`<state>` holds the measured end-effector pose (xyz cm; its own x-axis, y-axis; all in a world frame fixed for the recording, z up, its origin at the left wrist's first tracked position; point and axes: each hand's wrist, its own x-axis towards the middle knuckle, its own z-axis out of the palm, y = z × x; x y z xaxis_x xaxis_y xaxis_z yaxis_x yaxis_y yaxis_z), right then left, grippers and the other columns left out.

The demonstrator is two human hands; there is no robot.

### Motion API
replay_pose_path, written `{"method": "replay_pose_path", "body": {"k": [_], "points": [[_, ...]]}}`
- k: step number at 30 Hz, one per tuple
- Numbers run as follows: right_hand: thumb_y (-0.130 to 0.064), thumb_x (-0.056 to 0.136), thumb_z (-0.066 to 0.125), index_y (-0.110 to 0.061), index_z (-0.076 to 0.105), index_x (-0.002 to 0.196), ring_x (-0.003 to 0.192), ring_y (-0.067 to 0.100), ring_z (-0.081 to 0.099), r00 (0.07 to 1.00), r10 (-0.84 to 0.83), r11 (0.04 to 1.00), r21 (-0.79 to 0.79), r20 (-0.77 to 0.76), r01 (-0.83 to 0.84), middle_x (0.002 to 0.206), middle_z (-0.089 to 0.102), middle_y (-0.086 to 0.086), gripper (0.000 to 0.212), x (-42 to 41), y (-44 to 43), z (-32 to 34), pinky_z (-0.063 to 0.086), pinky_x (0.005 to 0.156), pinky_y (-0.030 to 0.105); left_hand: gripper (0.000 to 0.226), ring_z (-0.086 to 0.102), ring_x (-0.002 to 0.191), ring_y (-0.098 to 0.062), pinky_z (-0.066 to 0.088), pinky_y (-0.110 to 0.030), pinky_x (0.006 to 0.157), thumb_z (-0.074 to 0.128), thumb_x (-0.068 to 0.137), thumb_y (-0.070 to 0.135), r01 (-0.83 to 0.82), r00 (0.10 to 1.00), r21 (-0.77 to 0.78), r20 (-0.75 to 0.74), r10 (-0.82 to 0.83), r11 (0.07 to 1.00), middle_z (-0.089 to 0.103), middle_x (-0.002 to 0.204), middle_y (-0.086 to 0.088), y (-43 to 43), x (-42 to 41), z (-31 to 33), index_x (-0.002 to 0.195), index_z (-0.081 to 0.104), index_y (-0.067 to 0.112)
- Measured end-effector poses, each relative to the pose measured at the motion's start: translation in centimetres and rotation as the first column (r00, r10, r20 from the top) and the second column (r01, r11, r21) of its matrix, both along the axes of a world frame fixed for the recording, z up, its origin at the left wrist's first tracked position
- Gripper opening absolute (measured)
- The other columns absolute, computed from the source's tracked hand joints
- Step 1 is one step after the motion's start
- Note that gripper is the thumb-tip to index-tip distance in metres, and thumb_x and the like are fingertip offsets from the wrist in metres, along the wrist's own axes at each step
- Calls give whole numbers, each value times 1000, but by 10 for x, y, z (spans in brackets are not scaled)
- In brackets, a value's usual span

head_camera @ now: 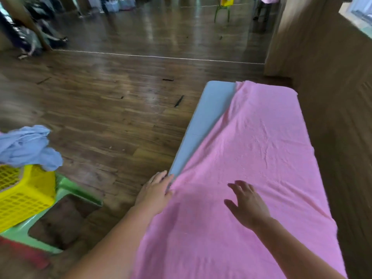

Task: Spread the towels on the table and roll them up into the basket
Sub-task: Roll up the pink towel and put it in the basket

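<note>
A pink towel [257, 150] lies spread over most of the grey table [203, 121], slightly askew, leaving a bare strip along the table's left side. My left hand [156, 191] sits at the towel's left edge on the table's rim; its thumb seems to pinch the fabric, though blur hides the detail. Flat on the towel, with fingers spread, lies my right hand [246, 205]. The yellow basket [24, 196] stands at the left on a green stool [66, 190], and a crumpled blue towel [28, 148] hangs over it.
A wooden wall [334, 97] runs close along the table's right side. Dark wooden floor [112, 109] stretches to the left and beyond the table. Something red [24, 252] lies under the stool. Far back stand a green chair [221, 11] and bags.
</note>
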<state>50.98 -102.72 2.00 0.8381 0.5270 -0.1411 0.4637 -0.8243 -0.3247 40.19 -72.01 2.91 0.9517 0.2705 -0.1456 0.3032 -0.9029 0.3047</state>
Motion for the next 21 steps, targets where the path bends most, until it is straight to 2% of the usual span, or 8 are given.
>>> {"method": "replay_pose_path", "body": {"k": [4, 7, 9, 11, 16, 21], "points": [[-49, 92, 56, -24, 46, 142, 131, 26, 40, 990, 134, 985, 104, 37, -137, 145, 43, 2, 57, -32, 117, 18, 41, 105, 38, 56, 23, 145, -13, 30, -37, 114, 51, 96, 45, -87, 985, 0, 148, 86, 996, 28, 158, 10, 62, -48, 33, 150, 35, 38], [-45, 89, 61, -22, 52, 136, 121, 29, 48, 974, 220, 958, 176, 49, -225, 132, 51, 4, 53, -72, 217, 28, 45, 100, 39, 53, 28, 141, -14, 34, -39, 112, 50, 96, 49, -153, 968, 9, 203, 148, 988, 33, 154, 11, 134, -102, 47, 147, 39, 39], [-46, 87, 61, -20, 54, 135, 117, 29, 51, 958, 277, 936, 204, 74, -286, 128, 52, 4, 55, -103, 288, 32, 45, 101, 40, 52, 31, 138, -16, 36, -40, 111, 51, 95, 50, -196, 954, 9, 232, 189, 980, 37, 150, 10, 190, -144, 49, 145, 42, 37], [-47, 89, 60, -22, 52, 138, 120, 27, 47, 947, 307, 921, 223, 90, -320, 131, 50, 2, 55, -147, 372, 40, 41, 105, 37, 52, 36, 134, -19, 39, -40, 108, 53, 94, 49, -244, 943, 6, 236, 236, 970, 42, 146, 8, 262, -196, 52, 143, 46, 34], [-46, 91, 59, -24, 48, 140, 128, 24, 42, 925, 378, 889, 265, 42, -375, 135, 47, 0, 55, -198, 499, 65, 35, 108, 32, 54, 46, 122, -24, 42, -40, 104, 50, 88, 54, -355, 901, 21, 273, 336, 935, 53, 132, 4, 366, -264, 66, 136, 53, 31], [-47, 91, 58, -26, 49, 138, 126, 21, 43, 937, 347, 889, 306, 38, -341, 134, 49, -3, 53, -186, 567, 80, 41, 105, 35, 48, 41, 124, -25, 39, -40, 104, 58, 94, 46, -329, 913, -5, 256, 319, 944, 53, 130, 2, 435, -254, 72, 138, 53, 29]]}}
